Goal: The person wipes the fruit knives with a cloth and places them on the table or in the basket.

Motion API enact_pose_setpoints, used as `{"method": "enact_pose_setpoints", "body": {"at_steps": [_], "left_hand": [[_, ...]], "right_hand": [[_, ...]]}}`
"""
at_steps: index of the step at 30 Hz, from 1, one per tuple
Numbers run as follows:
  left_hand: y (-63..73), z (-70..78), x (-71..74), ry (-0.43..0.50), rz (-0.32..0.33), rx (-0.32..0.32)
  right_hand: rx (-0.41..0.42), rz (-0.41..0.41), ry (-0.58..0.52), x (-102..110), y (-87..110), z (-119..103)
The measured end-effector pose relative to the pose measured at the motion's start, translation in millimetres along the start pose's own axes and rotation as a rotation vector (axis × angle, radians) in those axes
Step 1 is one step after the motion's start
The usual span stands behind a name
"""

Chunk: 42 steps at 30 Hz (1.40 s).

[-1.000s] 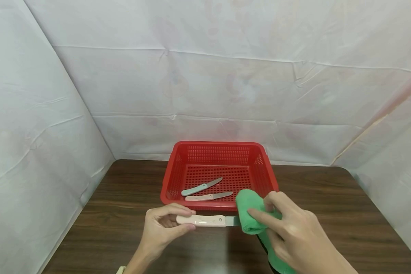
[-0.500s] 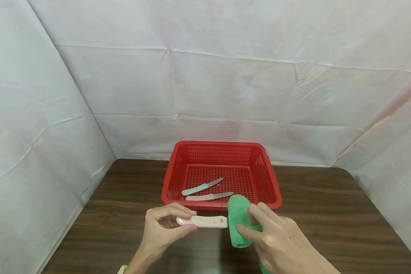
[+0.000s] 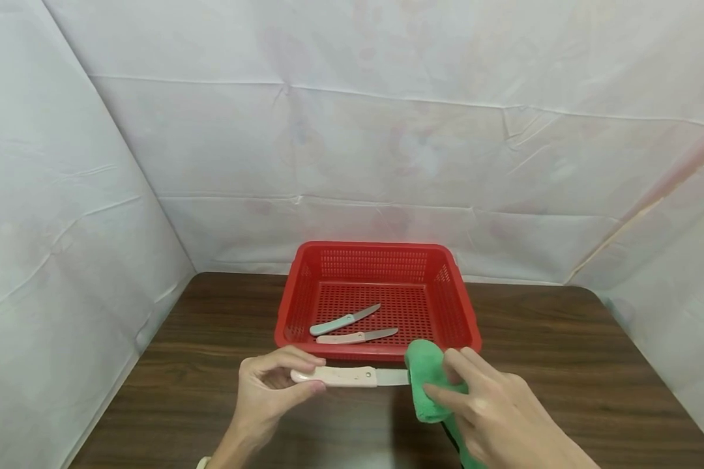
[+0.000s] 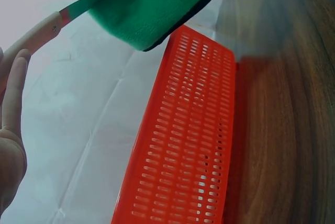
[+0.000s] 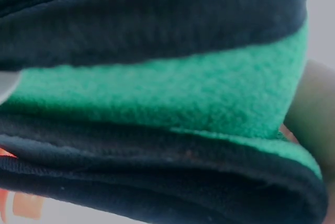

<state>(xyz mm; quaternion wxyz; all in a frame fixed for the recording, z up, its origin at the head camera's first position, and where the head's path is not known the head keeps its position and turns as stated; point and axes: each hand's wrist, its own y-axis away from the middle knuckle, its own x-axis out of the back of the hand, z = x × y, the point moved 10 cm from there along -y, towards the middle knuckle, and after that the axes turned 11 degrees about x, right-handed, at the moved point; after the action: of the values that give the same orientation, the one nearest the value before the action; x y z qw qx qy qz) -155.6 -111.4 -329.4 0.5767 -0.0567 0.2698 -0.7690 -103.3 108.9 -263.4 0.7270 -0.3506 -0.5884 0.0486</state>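
In the head view my left hand pinches the butt of a knife with a cream handle, held level in front of the basket. Its blade points right, and the tip end is hidden inside a folded green cloth. My right hand grips that cloth around the blade, thumb and fingers pressing from either side. The left wrist view shows the blade entering the cloth, which has a dark edging. Folded layers of the cloth fill most of the right wrist view.
A red perforated basket stands on the dark wooden table just beyond the hands. Inside lie a knife with a pale blue handle and one with a pinkish handle. White sheeting hangs behind and at both sides.
The cloth slid left along the blade up to the handle, then back right, baring part of the blade again. My left hand with the knife has shifted slightly left.
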Motion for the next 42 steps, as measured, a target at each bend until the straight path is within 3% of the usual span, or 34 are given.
{"method": "enact_pose_setpoints", "body": {"at_steps": [12,17,21,27,37,42], "left_hand": [[0.7,-1.8,0.4,-0.047,-0.017,0.004],[0.3,-2.6,-0.5,-0.065,-0.023,0.007],[0.0,-5.3,-0.7,-0.072,-0.025,0.028],[-0.6,-8.4,-4.0,-0.071,-0.041,0.034],[-3.2,-8.3,-7.4,-0.066,-0.043,0.037],[-3.8,-7.5,-10.2,-0.058,-0.045,0.031]], "right_hand": [[0.002,0.096,-0.012,11.6,11.8,5.8],[0.035,0.164,0.026,24.7,8.4,3.7],[0.010,0.168,0.019,29.3,4.2,5.1],[0.049,0.213,0.040,31.5,-5.8,-0.3],[0.084,0.195,0.022,21.6,-21.4,-12.9],[0.080,0.148,0.007,12.1,-25.0,-17.6]]}}
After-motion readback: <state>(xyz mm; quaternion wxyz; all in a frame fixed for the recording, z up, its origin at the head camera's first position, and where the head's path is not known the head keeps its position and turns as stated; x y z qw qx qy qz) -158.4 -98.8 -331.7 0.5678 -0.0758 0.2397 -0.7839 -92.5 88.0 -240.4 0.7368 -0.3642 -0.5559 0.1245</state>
